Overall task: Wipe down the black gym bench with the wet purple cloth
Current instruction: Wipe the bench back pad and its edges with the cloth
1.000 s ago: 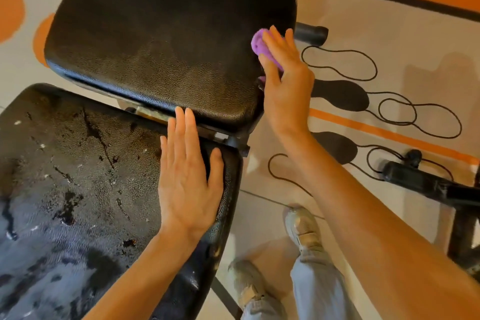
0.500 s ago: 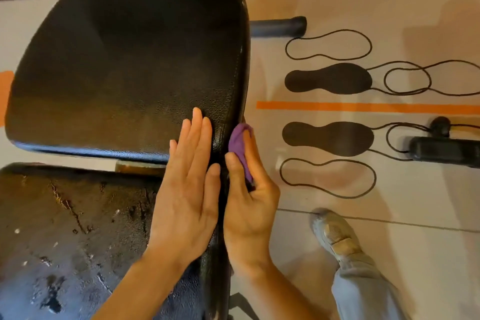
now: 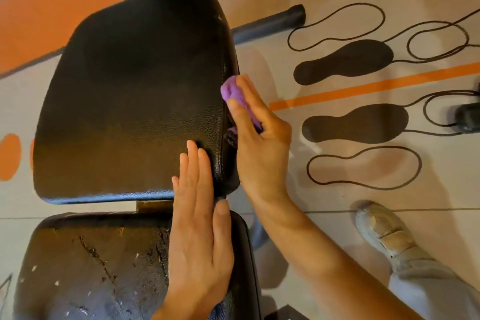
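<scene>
Right hand (image 3: 259,138) clamped on wet purple cloth (image 3: 235,95), pressed against right side edge of upper black bench pad (image 3: 130,101). Half a second back, cloth sat nearer the pad's lower corner; now further up the edge (stroke running away from the body). Judged: side edge mid-wipe, top face looks damp. Left hand (image 3: 200,228) flat, fingers together, gripping nothing, bridging gap between upper pad and cracked lower pad (image 3: 91,254). No brand, label or writing legible; only footprint graphics (image 3: 345,60) on floor.

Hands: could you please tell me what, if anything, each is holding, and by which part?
The right hand grips the bunched cloth around its middle; the left hand holds nothing, lying flat on the bench.
</scene>
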`<control>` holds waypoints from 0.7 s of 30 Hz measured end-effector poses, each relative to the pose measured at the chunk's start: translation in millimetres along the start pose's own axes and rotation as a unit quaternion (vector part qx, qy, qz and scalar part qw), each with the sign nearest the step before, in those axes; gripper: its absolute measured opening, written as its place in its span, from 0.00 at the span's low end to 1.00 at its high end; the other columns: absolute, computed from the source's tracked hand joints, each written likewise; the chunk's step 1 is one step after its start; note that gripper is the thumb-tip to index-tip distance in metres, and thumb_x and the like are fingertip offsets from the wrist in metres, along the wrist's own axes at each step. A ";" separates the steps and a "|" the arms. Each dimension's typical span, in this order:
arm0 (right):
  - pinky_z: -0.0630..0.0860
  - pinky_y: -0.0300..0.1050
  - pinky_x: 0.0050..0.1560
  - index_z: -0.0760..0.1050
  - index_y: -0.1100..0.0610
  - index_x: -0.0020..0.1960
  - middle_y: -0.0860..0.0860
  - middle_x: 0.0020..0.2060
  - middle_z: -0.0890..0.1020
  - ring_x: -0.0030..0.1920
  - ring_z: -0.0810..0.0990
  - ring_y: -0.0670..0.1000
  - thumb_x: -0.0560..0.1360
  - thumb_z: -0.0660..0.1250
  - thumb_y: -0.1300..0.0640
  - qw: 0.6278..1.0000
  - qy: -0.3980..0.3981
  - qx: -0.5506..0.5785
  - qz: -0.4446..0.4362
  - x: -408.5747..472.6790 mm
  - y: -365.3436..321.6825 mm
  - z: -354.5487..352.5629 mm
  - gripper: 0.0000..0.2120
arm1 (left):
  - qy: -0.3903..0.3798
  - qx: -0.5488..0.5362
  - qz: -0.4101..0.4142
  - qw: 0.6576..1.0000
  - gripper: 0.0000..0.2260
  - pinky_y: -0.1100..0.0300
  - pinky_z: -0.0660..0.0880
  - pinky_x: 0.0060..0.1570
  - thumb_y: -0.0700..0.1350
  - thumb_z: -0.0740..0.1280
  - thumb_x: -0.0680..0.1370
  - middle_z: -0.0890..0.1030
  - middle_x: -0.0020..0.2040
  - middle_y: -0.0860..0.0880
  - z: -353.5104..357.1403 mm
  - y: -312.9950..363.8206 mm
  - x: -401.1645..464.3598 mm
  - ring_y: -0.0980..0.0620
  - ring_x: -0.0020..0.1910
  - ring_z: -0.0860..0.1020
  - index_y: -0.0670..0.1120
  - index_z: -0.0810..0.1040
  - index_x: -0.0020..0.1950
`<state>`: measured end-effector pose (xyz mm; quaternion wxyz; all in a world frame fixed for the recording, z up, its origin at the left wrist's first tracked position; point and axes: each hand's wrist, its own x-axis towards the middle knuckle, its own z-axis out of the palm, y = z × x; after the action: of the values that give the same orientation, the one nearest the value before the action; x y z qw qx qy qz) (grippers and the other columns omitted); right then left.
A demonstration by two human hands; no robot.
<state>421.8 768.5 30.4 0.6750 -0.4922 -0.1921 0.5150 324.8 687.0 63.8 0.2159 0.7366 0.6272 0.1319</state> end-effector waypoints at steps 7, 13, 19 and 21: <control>0.76 0.46 0.62 0.73 0.59 0.66 0.45 0.65 0.77 0.66 0.75 0.46 0.77 0.65 0.56 0.999 -0.020 0.013 -0.021 -58.2 9.9 -7.3 0.18 | -0.011 -0.006 -0.006 1.000 0.27 0.64 0.39 0.76 0.53 0.48 0.83 0.44 0.81 0.58 -2.1 1.5 -2.3 0.55 0.80 0.45 0.50 0.47 0.81; 0.75 0.34 0.57 0.73 0.58 0.66 0.51 0.61 0.80 0.61 0.77 0.42 0.78 0.64 0.63 0.999 -0.008 0.026 0.024 18.3 -5.4 7.6 0.17 | -0.066 0.068 -0.128 0.987 0.32 0.50 0.38 0.78 0.49 0.64 0.81 0.46 0.82 0.52 2.4 -15.2 33.6 0.45 0.80 0.47 0.41 0.53 0.79; 0.75 0.48 0.63 0.73 0.57 0.66 0.50 0.66 0.76 0.67 0.74 0.47 0.76 0.66 0.59 0.998 -0.040 -0.029 -0.024 -30.1 0.7 -11.4 0.19 | 0.017 -0.052 0.002 0.998 0.22 0.63 0.40 0.77 0.49 0.49 0.85 0.50 0.81 0.57 -23.0 15.2 63.9 0.58 0.80 0.46 0.52 0.53 0.80; 0.74 0.47 0.65 0.73 0.59 0.66 0.53 0.63 0.78 0.65 0.76 0.48 0.78 0.64 0.62 0.999 -0.033 -0.036 -0.002 29.2 -7.3 8.0 0.17 | 0.026 -0.021 0.021 0.999 0.22 0.64 0.40 0.77 0.46 0.51 0.85 0.52 0.81 0.55 -27.5 8.2 109.8 0.59 0.80 0.46 0.50 0.54 0.80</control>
<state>430.9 798.2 33.0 0.6510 -0.4985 -0.2340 0.5224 338.7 798.0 83.3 0.2118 0.7413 0.6141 0.1687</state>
